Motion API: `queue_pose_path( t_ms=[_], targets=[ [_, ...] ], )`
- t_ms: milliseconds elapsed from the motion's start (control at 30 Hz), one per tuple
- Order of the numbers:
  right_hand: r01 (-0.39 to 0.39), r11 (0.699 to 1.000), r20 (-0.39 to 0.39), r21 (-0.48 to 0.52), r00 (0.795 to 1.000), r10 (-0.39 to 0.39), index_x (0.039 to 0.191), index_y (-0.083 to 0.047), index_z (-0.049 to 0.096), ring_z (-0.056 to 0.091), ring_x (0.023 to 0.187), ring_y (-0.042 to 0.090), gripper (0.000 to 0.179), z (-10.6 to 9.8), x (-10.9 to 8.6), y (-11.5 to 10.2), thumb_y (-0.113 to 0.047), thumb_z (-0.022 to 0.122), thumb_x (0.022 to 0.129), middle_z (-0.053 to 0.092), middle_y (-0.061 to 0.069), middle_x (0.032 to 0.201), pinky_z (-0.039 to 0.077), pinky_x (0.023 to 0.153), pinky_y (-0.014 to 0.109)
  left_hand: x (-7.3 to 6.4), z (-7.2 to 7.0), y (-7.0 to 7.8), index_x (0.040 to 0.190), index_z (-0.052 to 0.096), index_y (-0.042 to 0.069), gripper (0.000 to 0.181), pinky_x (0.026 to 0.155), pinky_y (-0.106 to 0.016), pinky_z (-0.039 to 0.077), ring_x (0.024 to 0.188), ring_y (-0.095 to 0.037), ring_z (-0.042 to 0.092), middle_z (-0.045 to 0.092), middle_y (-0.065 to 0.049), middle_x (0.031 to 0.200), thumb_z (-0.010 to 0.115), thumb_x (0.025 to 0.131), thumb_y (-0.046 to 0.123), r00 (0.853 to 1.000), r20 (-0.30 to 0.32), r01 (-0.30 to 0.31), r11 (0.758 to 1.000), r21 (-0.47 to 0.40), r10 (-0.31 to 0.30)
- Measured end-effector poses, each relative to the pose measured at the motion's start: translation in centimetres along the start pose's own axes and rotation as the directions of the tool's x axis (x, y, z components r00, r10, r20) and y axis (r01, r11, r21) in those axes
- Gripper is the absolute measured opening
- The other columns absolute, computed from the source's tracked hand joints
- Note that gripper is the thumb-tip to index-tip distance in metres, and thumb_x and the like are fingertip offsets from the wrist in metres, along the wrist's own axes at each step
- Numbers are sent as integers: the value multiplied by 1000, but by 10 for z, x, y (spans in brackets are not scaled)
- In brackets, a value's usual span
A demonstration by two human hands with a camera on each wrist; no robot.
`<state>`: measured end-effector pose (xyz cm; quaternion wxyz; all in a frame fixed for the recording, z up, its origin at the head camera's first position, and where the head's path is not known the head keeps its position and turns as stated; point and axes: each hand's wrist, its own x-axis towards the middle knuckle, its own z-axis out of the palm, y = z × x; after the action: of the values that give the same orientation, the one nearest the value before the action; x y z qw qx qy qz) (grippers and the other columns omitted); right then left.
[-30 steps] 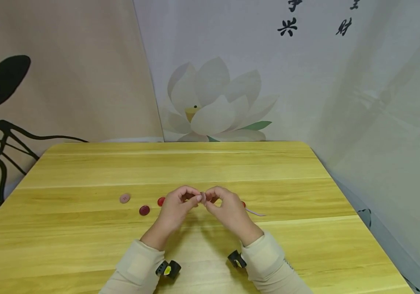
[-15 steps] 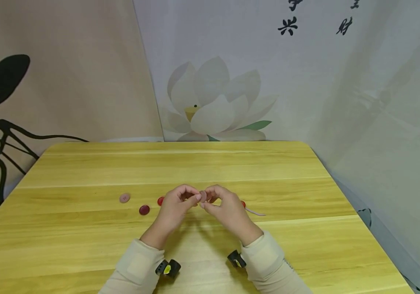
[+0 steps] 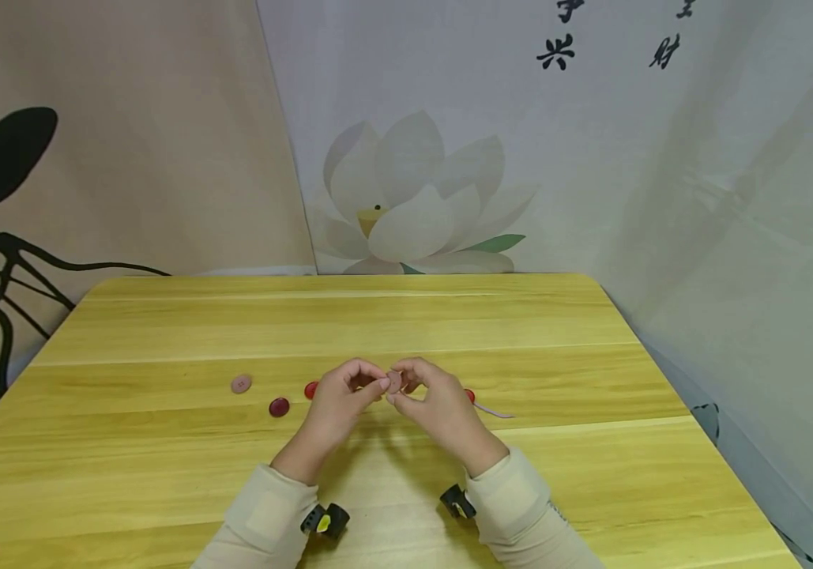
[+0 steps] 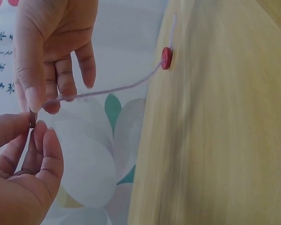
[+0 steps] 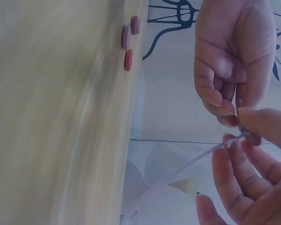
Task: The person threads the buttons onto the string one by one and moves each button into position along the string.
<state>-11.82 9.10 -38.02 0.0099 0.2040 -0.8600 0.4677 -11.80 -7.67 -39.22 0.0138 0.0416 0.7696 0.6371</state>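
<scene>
A dusty-pink button (image 3: 394, 382) is held up over the table between both hands, its face turned to the head camera. My left hand (image 3: 338, 403) pinches its left edge between thumb and fingertips. From the other side my right hand (image 3: 445, 407) holds it, thumb below and index finger above. A thin lilac string (image 4: 114, 90) runs from the right fingers down to a red button (image 4: 166, 58) lying on the table. The right wrist view shows the string meeting the held button (image 5: 253, 138) under the right thumb; the exact spot is partly covered by fingers.
On the wooden table (image 3: 555, 490), left of the hands, lie another pink button (image 3: 241, 384), a dark red button (image 3: 279, 407) and a bright red button (image 3: 311, 390) partly behind the left hand. A printed cloth (image 3: 221, 158) hangs beyond the far edge.
The held pink button has turned from nearly edge-on to face-on toward the head camera. My right thumb and index finger have shifted slightly around its rim. The buttons on the table stay put.
</scene>
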Motion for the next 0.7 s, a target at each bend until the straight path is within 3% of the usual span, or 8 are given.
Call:
queue_pose_path(
  t_ms=[367, 700],
  targets=[
    [-36, 999, 44, -34, 998, 37, 109, -15, 63, 55, 99, 19, 18, -3, 0, -1, -17, 68, 91, 62, -4, 100, 47, 86, 46, -2, 0, 2, 93, 65, 2, 6, 75, -32, 50, 86, -16, 58, 65, -8, 94, 65, 92, 8, 1000, 8, -21, 1000, 6, 21],
    [-44, 995, 46, -86, 998, 48, 106, -18, 63, 55, 99, 17, 19, -6, 0, 1, -18, 71, 89, 61, -7, 100, 46, 88, 41, -1, -5, 2, 96, 64, 2, 7, 77, -42, 51, 82, -18, 59, 63, -9, 90, 64, 93, 8, 1000, -22, -1, 1000, 4, 1]
  ],
)
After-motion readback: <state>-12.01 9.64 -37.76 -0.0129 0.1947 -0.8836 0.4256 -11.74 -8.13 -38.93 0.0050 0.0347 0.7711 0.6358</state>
